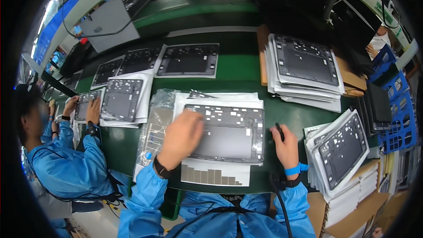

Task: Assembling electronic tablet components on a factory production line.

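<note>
A dark grey tablet back housing (227, 139) with several small white pieces stuck on it lies in front of me on white sheets. My left hand (183, 136) is over its left edge, blurred, its fingertips hard to make out. To the right of the housing, my right hand (286, 149) is closed around a slim black tool (279, 131) like a pen or tweezers; its exact kind is unclear. A white sheet of grey adhesive strips (213, 176) sticks out below the housing. A clear plastic bag (154, 132) lies at the left.
Stacked housings on white sheets (306, 61) stand at the far right, with another tilted stack (341, 152) nearer. More housings (188, 60) lie along the green bench (240, 68). At the left a co-worker (66, 163) handles a housing. A blue plastic rack (398, 101) stands right.
</note>
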The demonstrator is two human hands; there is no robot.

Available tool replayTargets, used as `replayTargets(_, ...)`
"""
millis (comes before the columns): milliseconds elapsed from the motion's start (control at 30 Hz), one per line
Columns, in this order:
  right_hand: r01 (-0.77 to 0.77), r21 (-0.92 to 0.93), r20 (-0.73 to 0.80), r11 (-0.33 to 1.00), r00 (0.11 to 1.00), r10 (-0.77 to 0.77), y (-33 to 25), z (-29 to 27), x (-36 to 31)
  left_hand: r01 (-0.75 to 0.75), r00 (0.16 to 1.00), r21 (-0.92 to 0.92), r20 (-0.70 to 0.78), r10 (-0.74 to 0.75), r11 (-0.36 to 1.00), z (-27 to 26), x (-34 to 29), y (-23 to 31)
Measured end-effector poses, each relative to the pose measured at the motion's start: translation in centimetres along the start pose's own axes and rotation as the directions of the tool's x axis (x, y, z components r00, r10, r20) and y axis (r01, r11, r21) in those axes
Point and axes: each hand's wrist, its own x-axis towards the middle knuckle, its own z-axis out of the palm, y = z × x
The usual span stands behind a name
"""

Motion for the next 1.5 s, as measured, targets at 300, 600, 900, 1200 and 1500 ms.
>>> replayTargets(300, 0.080, -0.154, -0.022, 0.985, 0.996, -0.084, -1.3, 3.8, -0.7, 0.391, 0.917, -0.005, -0.086, -0.390, 0.920, -0.4, -4.2, -6.3)
replayTargets(600, 0.125, -0.073, -0.059, 0.989, 0.990, -0.130, -0.9, 3.9, -0.8, 0.396, 0.916, 0.055, -0.097, -0.390, 0.916, -0.6, -3.7, -6.2)
replayTargets(900, 0.107, -0.029, -0.035, 0.994, 0.994, -0.108, -0.2, 3.9, -1.0, 0.694, 0.661, -0.706, 0.549, -0.511, 0.140, -3.0, -2.6, -5.6)
replayTargets(1200, 0.087, -0.014, -0.040, 0.996, 0.995, -0.088, 0.6, 4.3, -0.9, 0.677, 0.697, -0.735, 0.628, -0.347, 0.030, -2.9, -3.7, -5.6)
replayTargets(1500, 0.093, 0.011, -0.008, 0.996, 0.996, -0.092, 0.3, 4.0, -0.8, 0.600, 0.721, -0.794, 0.485, -0.495, 0.096, -6.5, -1.0, -11.8)
